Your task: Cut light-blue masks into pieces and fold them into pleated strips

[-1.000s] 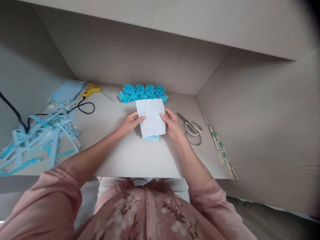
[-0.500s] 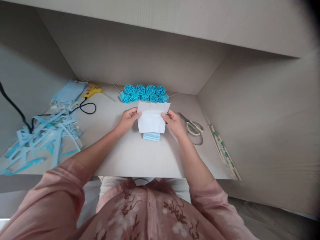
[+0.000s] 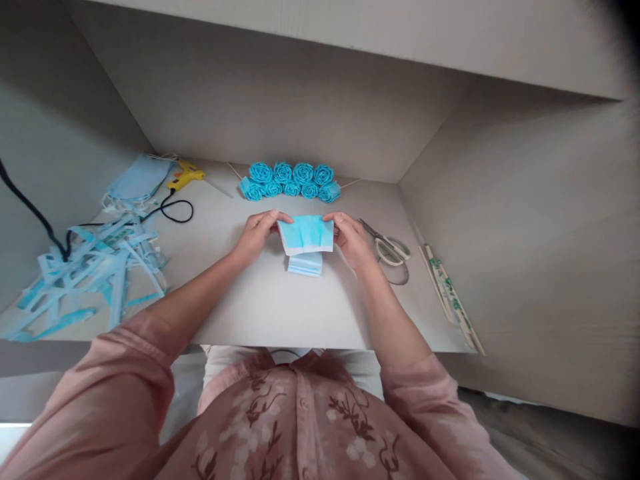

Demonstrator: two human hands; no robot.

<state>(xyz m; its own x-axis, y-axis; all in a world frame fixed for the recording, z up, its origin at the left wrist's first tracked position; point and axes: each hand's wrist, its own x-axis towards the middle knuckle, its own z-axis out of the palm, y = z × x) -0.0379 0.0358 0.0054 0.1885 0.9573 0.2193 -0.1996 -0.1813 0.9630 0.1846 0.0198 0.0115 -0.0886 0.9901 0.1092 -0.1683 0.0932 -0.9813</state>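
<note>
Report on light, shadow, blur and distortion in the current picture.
Head view: soft light, the back wall shaded under the top panel; head view: blackness fills the upper right corner, and the right wall looks smeary toward that edge; head view: sleeves look stretched, wide-angle fashion; head view: the blue sheet reads clearly in outline.
</note>
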